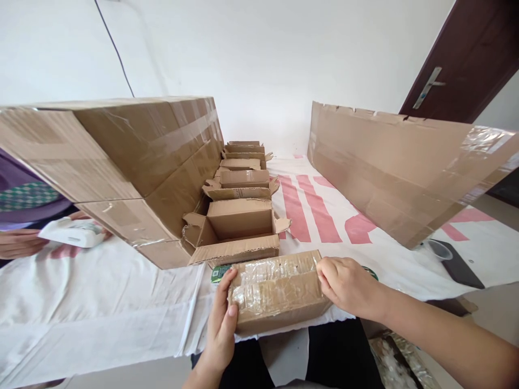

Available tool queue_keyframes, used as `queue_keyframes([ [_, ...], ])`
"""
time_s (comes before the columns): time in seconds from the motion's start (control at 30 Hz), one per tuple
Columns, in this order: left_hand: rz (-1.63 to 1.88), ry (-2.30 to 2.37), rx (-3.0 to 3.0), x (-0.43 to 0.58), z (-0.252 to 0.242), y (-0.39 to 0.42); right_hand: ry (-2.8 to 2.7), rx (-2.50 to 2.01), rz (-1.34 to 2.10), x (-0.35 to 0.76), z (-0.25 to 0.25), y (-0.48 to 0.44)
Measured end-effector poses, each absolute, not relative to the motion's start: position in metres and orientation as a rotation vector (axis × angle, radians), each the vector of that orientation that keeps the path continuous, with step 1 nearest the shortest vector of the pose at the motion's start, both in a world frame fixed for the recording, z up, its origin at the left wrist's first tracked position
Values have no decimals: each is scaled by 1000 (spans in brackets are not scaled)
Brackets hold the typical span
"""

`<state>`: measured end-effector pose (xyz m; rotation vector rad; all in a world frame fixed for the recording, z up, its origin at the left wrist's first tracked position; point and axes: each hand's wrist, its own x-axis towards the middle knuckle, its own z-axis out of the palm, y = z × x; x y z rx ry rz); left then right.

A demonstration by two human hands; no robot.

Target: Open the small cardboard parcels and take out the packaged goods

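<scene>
A small cardboard box (279, 292) with clear tape across its top sits at the table's front edge, tilted a little toward me. My left hand (222, 319) grips its left end, thumb on the near side and fingers behind. At the right end, my right hand (344, 283) is closed with curled fingers on the box's top corner; the fingertips are partly hidden. A green printed item (219, 273) peeks out behind the box's left corner. Beyond my right wrist shows the edge of another green item (370, 273), mostly covered.
Several open cardboard boxes (243, 221) stand in a row beside a tall cardboard partition (162, 156). Another cardboard panel (385, 167) stands at right, near a clear cup (440, 250) and a dark flat object (462, 267). At left, a person's hands (22, 243) hold a white item (75, 233).
</scene>
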<state>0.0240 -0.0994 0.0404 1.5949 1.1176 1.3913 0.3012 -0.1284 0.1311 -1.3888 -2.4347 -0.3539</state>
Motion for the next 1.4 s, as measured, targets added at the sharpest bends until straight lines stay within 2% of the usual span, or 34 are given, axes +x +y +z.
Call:
queue_keyframes([
  [0.17,1411,1131,1584,26,40,-99,-2204,-1412,-211,305,124,-124],
  [0.47,1385,1125,1620,26,41,-100,-1969,-1552,-193,313,116,-127],
  [0.6,1381,1115,1572,23,37,-100,-1749,-1734,-21,339,123,-126],
  [0.83,1403,1082,1514,22,31,-96,-1981,-2200,191,406,129,-163],
  [1.07,1349,1032,1507,19,18,-89,-1851,-2527,237,451,80,-194],
  [1.2,1365,1048,1522,19,21,-90,-1828,-2570,322,460,67,-201],
  [1.4,1404,1111,1506,28,32,-99,-1899,-2477,393,461,89,-185],
])
